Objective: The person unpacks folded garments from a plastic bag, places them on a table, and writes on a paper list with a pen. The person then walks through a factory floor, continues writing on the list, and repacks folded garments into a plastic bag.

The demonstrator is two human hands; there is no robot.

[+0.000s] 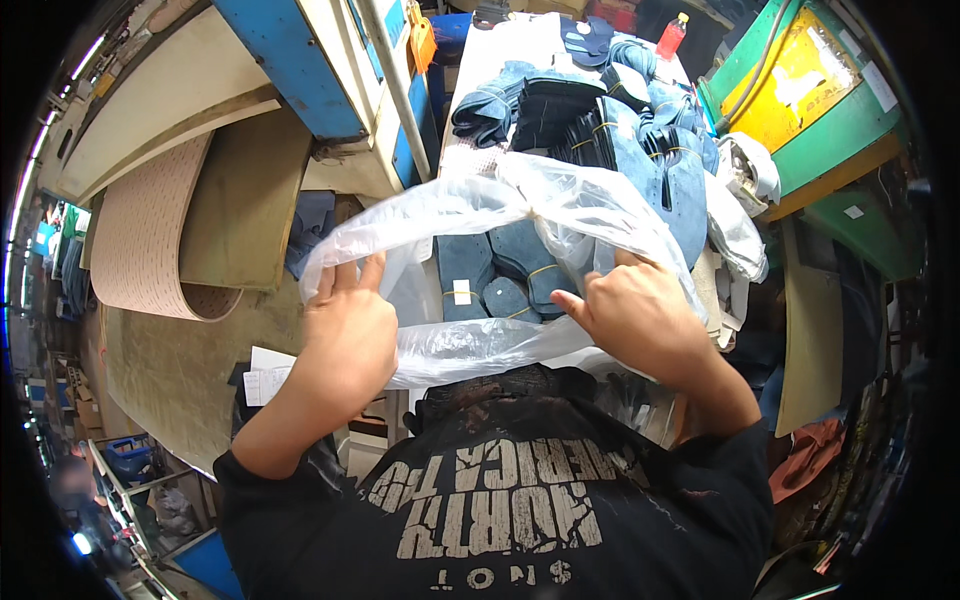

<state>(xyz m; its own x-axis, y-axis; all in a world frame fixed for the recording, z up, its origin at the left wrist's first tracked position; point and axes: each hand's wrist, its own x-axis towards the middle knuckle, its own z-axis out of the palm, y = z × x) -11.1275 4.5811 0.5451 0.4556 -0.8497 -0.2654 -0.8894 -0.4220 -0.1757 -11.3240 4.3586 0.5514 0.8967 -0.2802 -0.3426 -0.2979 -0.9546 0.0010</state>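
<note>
A white table (480, 50) stretches away ahead, crowded at its far part with blue-grey stacks (560, 105) of flat cut pieces, some tied with yellow bands. To its right stands a green-and-yellow cabinet (805, 110). The clear bag (470, 345) spreads between the 2 hands, in front of the chest, its mouth stretched wide into a ring. Through the mouth show 3 banded bundles (465, 265) (whether they sit in the bag or below it, I cannot tell). The left hand (348, 325) is at the ring's left side, fingers slightly apart and raised against the film; the right hand (638, 305) is at its right side, fingers bent, thumb sticking out. I cannot tell whether either hand clamps the film. A red bottle (672, 36) stands at the far end; a small white label (461, 291) lies on the left bundle.
</note>
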